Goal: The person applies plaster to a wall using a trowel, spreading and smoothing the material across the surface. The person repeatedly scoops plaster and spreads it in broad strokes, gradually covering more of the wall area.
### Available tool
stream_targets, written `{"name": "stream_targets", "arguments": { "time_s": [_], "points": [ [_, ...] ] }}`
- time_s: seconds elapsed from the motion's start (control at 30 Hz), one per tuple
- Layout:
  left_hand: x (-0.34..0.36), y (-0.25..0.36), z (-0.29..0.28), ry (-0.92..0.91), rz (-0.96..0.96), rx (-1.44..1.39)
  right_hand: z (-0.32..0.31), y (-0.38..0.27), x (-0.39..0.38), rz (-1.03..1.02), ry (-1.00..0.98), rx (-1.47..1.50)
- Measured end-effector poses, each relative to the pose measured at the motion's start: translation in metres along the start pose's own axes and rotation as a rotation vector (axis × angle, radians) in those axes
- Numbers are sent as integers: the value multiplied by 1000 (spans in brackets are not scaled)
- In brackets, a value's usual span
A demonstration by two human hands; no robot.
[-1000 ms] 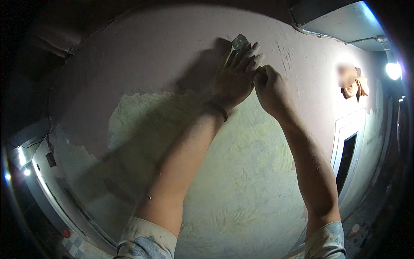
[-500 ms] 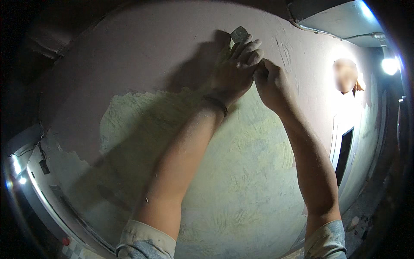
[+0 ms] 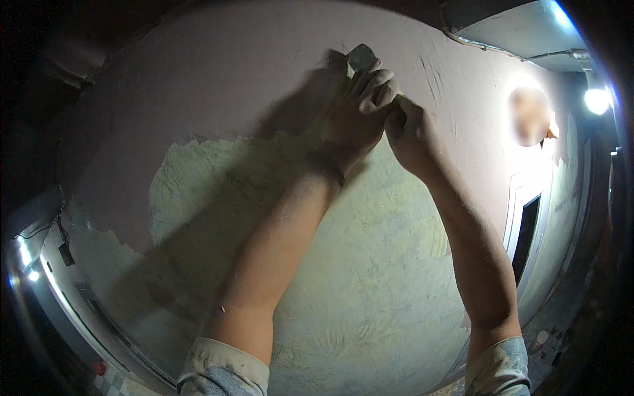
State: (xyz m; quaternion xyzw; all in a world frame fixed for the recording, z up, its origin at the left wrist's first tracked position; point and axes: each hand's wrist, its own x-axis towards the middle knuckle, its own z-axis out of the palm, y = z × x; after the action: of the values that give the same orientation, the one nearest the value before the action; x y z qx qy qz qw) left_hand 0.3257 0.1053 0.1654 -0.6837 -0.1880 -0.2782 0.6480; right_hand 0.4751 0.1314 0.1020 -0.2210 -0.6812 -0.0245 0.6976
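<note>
Raised high against the wall, both hands are closed around a scraper [image 3: 360,58] whose flat grey blade pokes out above the fingers. My left hand [image 3: 353,119] wraps round it close to the blade, its fingertips dusty. Just to its right, my right hand [image 3: 415,132] is closed in a fist at the lower end, with the handle hidden by the fingers. The blade lies against mauve paint [image 3: 264,72]. Beneath the hands spreads a pale greenish bared area [image 3: 383,231] with a ragged upper edge.
A lit bulb [image 3: 597,101] hangs at the right by a cable along the ceiling edge. A person [image 3: 528,117] is beyond the wall's right part, above a pale-framed opening [image 3: 526,241]. At the far left a light [image 3: 33,276] shines.
The scraper and both hands have shifted slightly down and to the left along the wall. Slightly more of the blade shows above the fingers.
</note>
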Motion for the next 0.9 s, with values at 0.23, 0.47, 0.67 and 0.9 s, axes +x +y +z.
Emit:
{"name": "stream_targets", "arguments": {
  "time_s": [0.23, 0.47, 0.67, 0.9],
  "points": [
    [-21, 17, -9, 53, 2, 90, 1, -3, -20, -11, -60, 6],
    [7, 0, 0, 45, -274, -339, 4, -6, 6, 9, 79, 60],
    [-12, -3, -21, -197, -39, 64, 13, -15, -12, -15, -21, 36],
    [3, -26, 40, 78, -132, -1998, 0, -17, 1, 96, -19, -37]
  ]
}}
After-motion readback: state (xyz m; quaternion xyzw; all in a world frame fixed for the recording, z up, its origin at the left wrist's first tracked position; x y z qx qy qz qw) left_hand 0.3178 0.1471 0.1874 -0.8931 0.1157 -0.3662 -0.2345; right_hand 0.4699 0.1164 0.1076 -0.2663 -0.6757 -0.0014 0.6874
